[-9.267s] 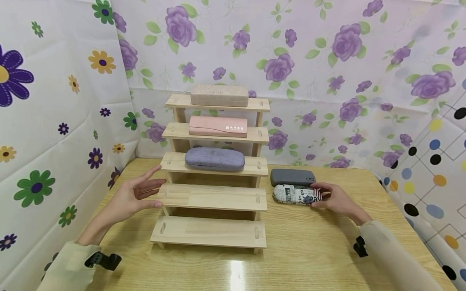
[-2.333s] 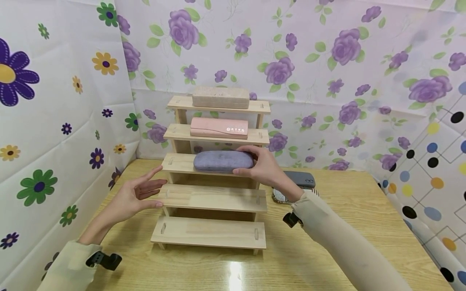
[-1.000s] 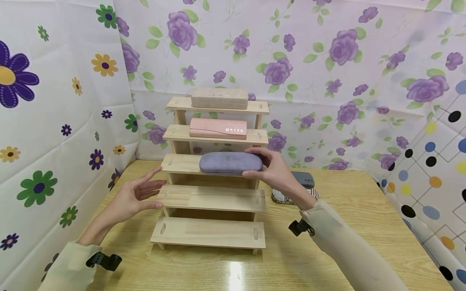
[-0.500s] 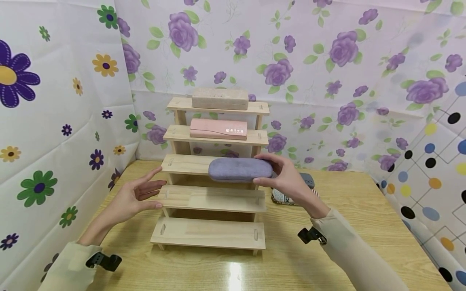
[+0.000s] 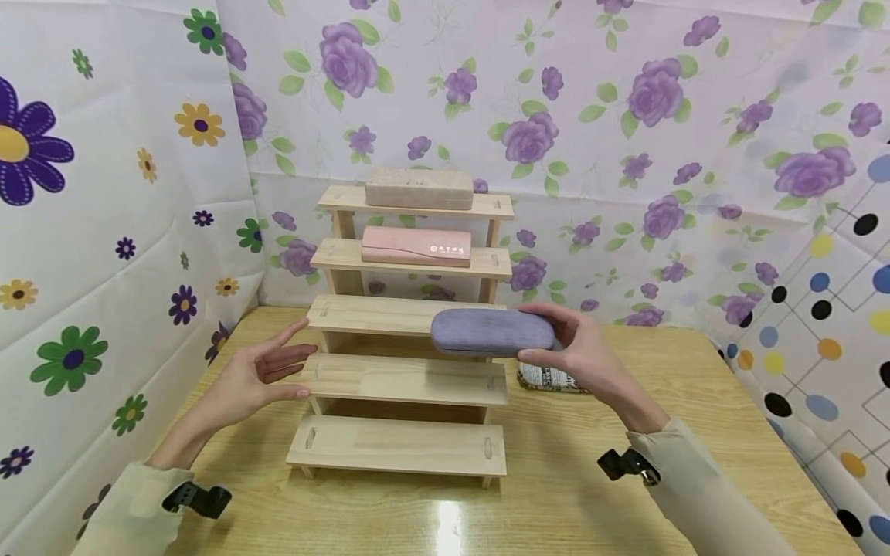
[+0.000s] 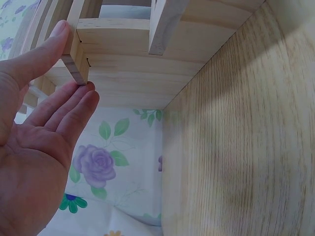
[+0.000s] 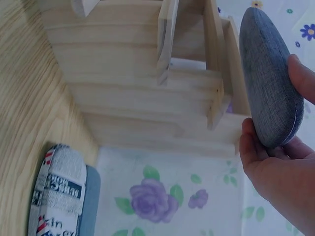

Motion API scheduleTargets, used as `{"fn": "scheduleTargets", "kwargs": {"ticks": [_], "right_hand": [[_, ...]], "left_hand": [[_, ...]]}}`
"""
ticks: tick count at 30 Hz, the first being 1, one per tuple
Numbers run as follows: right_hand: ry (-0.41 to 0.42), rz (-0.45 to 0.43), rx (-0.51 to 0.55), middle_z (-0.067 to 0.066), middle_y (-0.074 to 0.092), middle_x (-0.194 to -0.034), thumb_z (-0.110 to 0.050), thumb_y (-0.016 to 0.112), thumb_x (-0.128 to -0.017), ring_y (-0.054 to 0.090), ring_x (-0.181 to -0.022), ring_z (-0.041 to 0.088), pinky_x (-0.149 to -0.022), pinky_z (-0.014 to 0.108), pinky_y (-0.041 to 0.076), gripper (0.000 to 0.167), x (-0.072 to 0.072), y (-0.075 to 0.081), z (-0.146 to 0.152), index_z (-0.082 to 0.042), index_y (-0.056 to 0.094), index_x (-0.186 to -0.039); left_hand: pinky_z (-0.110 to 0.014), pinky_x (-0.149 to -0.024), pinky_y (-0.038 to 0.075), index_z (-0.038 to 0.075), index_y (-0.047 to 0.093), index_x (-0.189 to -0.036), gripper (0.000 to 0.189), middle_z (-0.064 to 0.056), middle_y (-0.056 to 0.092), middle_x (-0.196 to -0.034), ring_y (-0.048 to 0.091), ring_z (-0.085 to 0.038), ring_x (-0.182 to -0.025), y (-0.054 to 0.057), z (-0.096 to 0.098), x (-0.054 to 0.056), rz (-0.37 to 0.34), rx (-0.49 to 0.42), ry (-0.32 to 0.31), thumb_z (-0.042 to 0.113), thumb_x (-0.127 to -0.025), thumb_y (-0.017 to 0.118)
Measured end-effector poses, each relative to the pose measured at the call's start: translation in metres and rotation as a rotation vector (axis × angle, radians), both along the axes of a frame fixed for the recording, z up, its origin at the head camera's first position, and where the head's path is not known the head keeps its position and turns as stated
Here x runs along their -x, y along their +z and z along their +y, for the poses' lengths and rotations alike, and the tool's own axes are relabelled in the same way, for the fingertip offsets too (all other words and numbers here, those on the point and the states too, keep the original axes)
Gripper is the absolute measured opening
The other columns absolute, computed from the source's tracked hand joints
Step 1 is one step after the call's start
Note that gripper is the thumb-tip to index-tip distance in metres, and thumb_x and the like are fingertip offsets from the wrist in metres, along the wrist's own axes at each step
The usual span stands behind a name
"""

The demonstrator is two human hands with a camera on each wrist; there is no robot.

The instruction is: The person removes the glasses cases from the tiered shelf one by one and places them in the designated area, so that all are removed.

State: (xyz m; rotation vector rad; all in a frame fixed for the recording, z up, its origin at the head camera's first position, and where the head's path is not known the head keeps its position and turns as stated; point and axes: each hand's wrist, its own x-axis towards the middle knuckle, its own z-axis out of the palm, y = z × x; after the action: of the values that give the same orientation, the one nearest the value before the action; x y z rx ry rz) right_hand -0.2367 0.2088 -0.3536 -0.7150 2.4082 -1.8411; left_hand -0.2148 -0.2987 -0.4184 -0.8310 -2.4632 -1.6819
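My right hand (image 5: 584, 355) holds a blue-purple glasses case (image 5: 490, 330) by its right end, thumb in front and fingers behind. The case hangs in front of the right part of the middle shelf of a five-tier wooden rack (image 5: 396, 444). In the right wrist view the glasses case (image 7: 268, 73) is closed and off the boards. My left hand (image 5: 239, 378) pinches the left end of the second shelf from the bottom, its thumb (image 6: 49, 46) on one side and fingertips on the other. A pink glasses case (image 5: 406, 245) and a beige one (image 5: 419, 191) lie on the two top shelves.
Right of the rack, a newsprint-patterned glasses case (image 5: 549, 377) lies on the wooden table (image 5: 591, 479), partly behind my right hand. A grey case (image 7: 93, 191) lies against it. Floral cloth (image 5: 591, 154) lines the back and sides.
My right hand, earlier at the newsprint case, has taken the blue-purple case from the middle shelf and carried it right and slightly down toward me. The left hand stays put.
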Motion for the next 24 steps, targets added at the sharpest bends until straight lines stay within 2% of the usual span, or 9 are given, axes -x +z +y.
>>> {"fn": "scheduleTargets", "kwargs": {"ticks": [12, 24], "right_hand": [[-0.042, 0.002, -0.016, 0.016, 0.055, -0.147, -0.005, 0.083, -0.091, 0.062, -0.122, 0.022, -0.093, 0.024, 0.058, 0.062, -0.013, -0.009, 0.04, -0.007, 0.059, -0.148], [-0.044, 0.046, -0.037, 0.013, 0.057, -0.143, 0.002, 0.077, -0.094, 0.064, -0.115, 0.02, -0.083, 0.027, 0.062, 0.059, -0.025, -0.019, 0.081, -0.002, 0.056, -0.15]], "left_hand": [[-0.029, -0.105, 0.054, 0.015, 0.03, -0.168, 0.102, -0.032, 0.054, -0.147, 0.059, -0.016, -0.134, -0.001, -0.001, 0.001, 0.0, 0.004, 0.0, -0.008, -0.084, 0.084], [-0.029, -0.105, 0.054, 0.015, 0.03, -0.168, 0.102, -0.033, 0.054, -0.147, 0.059, -0.013, -0.134, -0.001, -0.001, 0.0, -0.003, 0.002, -0.002, -0.008, -0.085, 0.084]]}}
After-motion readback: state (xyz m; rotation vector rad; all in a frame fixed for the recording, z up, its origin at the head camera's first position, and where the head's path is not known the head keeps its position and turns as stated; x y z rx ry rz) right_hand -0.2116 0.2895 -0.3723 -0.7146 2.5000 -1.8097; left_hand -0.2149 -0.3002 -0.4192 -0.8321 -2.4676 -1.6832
